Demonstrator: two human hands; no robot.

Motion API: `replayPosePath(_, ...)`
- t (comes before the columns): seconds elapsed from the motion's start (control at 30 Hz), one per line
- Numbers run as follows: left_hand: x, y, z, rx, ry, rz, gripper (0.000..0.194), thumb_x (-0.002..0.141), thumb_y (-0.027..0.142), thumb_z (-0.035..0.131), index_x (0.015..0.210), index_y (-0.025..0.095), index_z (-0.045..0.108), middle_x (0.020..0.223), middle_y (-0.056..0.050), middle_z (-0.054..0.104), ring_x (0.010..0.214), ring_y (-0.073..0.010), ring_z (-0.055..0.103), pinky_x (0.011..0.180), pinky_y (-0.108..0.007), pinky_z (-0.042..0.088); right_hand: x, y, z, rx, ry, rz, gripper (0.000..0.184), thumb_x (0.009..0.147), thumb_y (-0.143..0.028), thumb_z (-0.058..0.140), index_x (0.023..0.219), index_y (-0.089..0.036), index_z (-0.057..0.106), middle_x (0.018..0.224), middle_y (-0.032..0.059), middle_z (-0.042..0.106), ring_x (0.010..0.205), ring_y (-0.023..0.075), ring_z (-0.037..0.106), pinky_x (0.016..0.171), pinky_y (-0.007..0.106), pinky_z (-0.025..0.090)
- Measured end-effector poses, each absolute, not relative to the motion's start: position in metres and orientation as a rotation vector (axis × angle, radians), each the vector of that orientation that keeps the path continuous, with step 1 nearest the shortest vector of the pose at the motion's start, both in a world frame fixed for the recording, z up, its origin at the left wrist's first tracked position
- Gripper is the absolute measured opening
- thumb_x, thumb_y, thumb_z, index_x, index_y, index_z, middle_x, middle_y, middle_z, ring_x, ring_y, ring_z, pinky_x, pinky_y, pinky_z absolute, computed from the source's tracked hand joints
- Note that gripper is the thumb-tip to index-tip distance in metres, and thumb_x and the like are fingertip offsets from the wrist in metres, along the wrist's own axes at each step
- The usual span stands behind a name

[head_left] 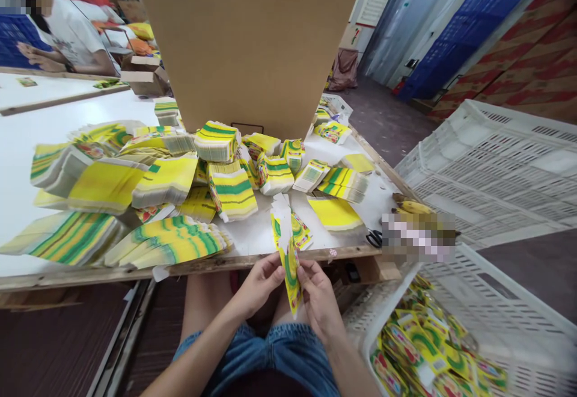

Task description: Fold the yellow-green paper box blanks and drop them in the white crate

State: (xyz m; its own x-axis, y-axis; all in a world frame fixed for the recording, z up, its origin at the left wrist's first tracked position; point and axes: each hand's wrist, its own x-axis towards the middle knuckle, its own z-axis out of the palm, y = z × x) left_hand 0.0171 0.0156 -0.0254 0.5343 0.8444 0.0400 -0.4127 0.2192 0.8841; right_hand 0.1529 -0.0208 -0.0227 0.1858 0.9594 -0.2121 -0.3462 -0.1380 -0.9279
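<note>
Over my lap, at the table's front edge, a narrow yellow and green printed packet (292, 283) hangs between my hands. My left hand (267, 280) pinches its left side with thumb and fingers. On its right side the fingers of my right hand (318, 292) close on the edge. White strips (282, 219) rise above the packet, and I cannot tell whether they belong to it. Just behind lies another yellow packet (301, 232) on the table. Fanned stacks of yellow, green and white packets (166, 242) spread across the tabletop beyond my hands.
A tall cardboard box (256, 42) stands behind the stacks. Black-handled scissors (374, 238) and bananas (412, 206) lie at the right corner. Below right, a white crate (491, 289) holds many filled packets (419, 343). Another person (76, 36) sits at the far left table.
</note>
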Motion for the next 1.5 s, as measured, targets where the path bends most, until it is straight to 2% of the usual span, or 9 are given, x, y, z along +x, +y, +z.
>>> replayPosePath(0.2, 0.022, 0.011, -0.026, 0.874, 0.595, 0.932, 0.049, 0.077, 0.049, 0.068, 0.113, 0.015, 0.067, 0.098, -0.012, 0.074, 0.097, -0.0268, 0.066, 0.093, -0.040, 0.048, 0.158, -0.027, -0.025, -1.209, -0.729, 1.276, 0.030, 0.070, -0.042, 0.078, 0.088, -0.021, 0.069, 0.092, 0.0057, 0.074, 0.088, 0.0234, 0.068, 0.080, 0.036, 0.053)
replayPosePath(0.47, 0.033, 0.008, -0.025, 0.972, 0.858, 0.987, 0.039, 0.085, 0.049, 0.057, 0.097, 0.013, 0.064, 0.091, -0.007, 0.072, 0.078, -0.0186, 0.065, 0.070, -0.028, 0.052, 0.162, -0.039, -0.028, -1.409, -0.966, 1.157, 0.027, 0.080, -0.046, 0.067, 0.078, -0.019, 0.063, 0.072, 0.0023, 0.068, 0.067, 0.0201, 0.063, 0.063, 0.032, 0.053)
replayPosePath(0.7, 0.020, 0.000, -0.013, 1.103, 0.779, 0.953, 0.064, 0.085, 0.027, 0.061, 0.137, 0.026, 0.023, 0.115, -0.010, 0.065, 0.098, -0.0206, 0.066, 0.086, -0.034, 0.052, 0.169, -0.037, -0.015, -1.318, -1.050, 1.056, 0.039, 0.080, -0.035, 0.070, 0.114, -0.026, 0.053, 0.104, 0.0056, 0.068, 0.092, 0.0224, 0.066, 0.081, 0.034, 0.054)
replayPosePath(0.83, 0.008, 0.001, -0.003, 0.979, 0.572, 0.853, 0.054, 0.080, 0.024, 0.068, 0.127, 0.024, 0.041, 0.113, -0.009, 0.066, 0.097, -0.0200, 0.065, 0.085, -0.031, 0.051, 0.179, -0.037, 0.004, -1.162, -1.142, 1.247, 0.044, 0.086, -0.033, 0.063, 0.127, -0.030, 0.047, 0.110, 0.0055, 0.066, 0.094, 0.0206, 0.065, 0.085, 0.033, 0.051)
replayPosePath(1.0, 0.002, 0.000, 0.000, 0.855, 0.504, 0.722, 0.037, 0.069, 0.019, 0.079, 0.095, 0.020, 0.053, 0.084, -0.002, 0.069, 0.074, -0.0146, 0.067, 0.068, -0.024, 0.051, 0.189, -0.040, 0.016, -1.214, -1.323, 1.319, 0.016, 0.091, -0.035, 0.055, 0.103, -0.024, 0.059, 0.078, -0.0006, 0.061, 0.064, 0.0142, 0.055, 0.058, 0.023, 0.044)
replayPosePath(1.2, 0.000, -0.003, -0.002, 0.929, 0.504, 0.733, 0.078, 0.076, 0.021, 0.073, 0.138, 0.031, 0.028, 0.101, -0.006, 0.069, 0.083, -0.0180, 0.068, 0.074, -0.030, 0.052, 0.183, -0.035, 0.012, -1.262, -1.311, 1.042, 0.013, 0.089, -0.033, 0.058, 0.095, -0.023, 0.063, 0.087, 0.0028, 0.062, 0.081, 0.0188, 0.060, 0.074, 0.028, 0.048)
replayPosePath(1.3, -0.001, 0.000, 0.000, 0.989, 0.484, 0.710, 0.064, 0.078, 0.022, 0.071, 0.135, 0.025, 0.042, 0.109, -0.010, 0.067, 0.094, -0.0219, 0.067, 0.081, -0.033, 0.052, 0.184, -0.031, 0.010, -1.235, -1.222, 1.070, 0.028, 0.088, -0.035, 0.060, 0.116, -0.027, 0.059, 0.099, 0.0053, 0.066, 0.092, 0.0217, 0.062, 0.085, 0.034, 0.049)
replayPosePath(1.4, -0.001, 0.003, 0.002, 1.090, 0.615, 0.771, 0.050, 0.078, 0.021, 0.070, 0.125, 0.020, 0.055, 0.108, -0.010, 0.068, 0.095, -0.0225, 0.066, 0.080, -0.030, 0.051, 0.191, -0.026, 0.014, -1.271, -1.358, 0.995, 0.031, 0.090, -0.045, 0.053, 0.098, -0.023, 0.073, 0.099, 0.0081, 0.066, 0.099, 0.0246, 0.060, 0.090, 0.036, 0.046)
replayPosePath(1.5, 0.002, 0.003, 0.002, 1.197, 0.704, 0.815, 0.048, 0.080, 0.018, 0.066, 0.126, 0.020, 0.056, 0.114, -0.010, 0.067, 0.101, -0.0228, 0.064, 0.085, -0.031, 0.050, 0.194, -0.023, 0.019, -1.391, -1.431, 1.113, 0.036, 0.085, -0.046, 0.059, 0.108, -0.020, 0.070, 0.086, 0.0054, 0.066, 0.081, 0.0216, 0.061, 0.075, 0.032, 0.049)
